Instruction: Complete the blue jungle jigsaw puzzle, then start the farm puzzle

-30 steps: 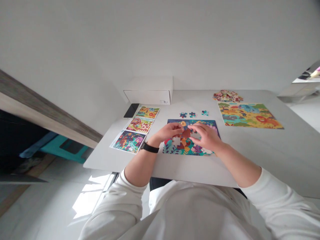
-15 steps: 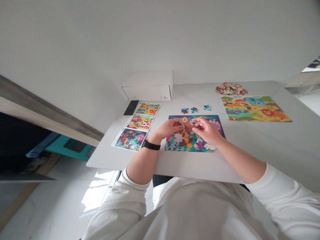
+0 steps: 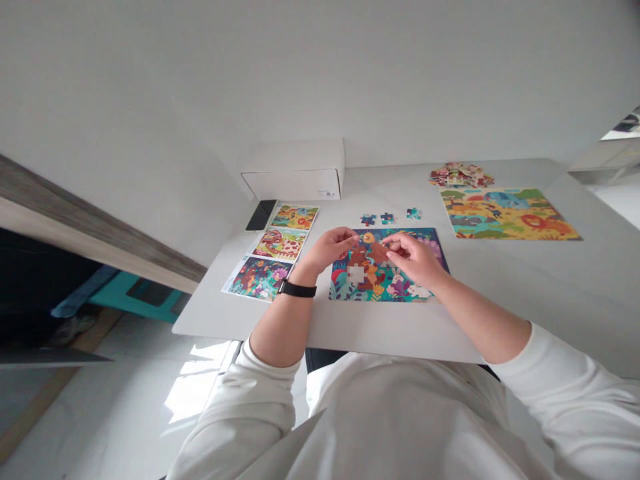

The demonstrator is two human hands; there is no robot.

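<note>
— On the white tabletop (image 3: 525, 293), right in front of the person, what lies under the two hands?

— A colourful jigsaw puzzle (image 3: 387, 267), nearly whole, with one piece-shaped gap (image 3: 356, 273) showing white near its left side. The left hand (image 3: 330, 247) sits at the puzzle's upper left edge, fingers curled down onto it. A black watch (image 3: 297, 289) is on that wrist.

— And the other one?

— The right hand (image 3: 413, 257) hovers over the puzzle's upper middle, thumb and forefinger pinched together on what looks like a brownish puzzle piece (image 3: 379, 252). It is too small to see how the left fingertips grip, so I cannot tell whether that hand holds anything.

— What else is about?

— Three loose pieces (image 3: 387, 217) lie in a row just beyond the puzzle. To the left, three picture cards (image 3: 273, 252) are lined up, with a dark phone (image 3: 261, 215) beside the farthest card and a white box (image 3: 295, 170) against the wall. Off to the right lies a finished yellow puzzle (image 3: 507, 213), and a heap of pieces (image 3: 460, 175) behind it.
</note>
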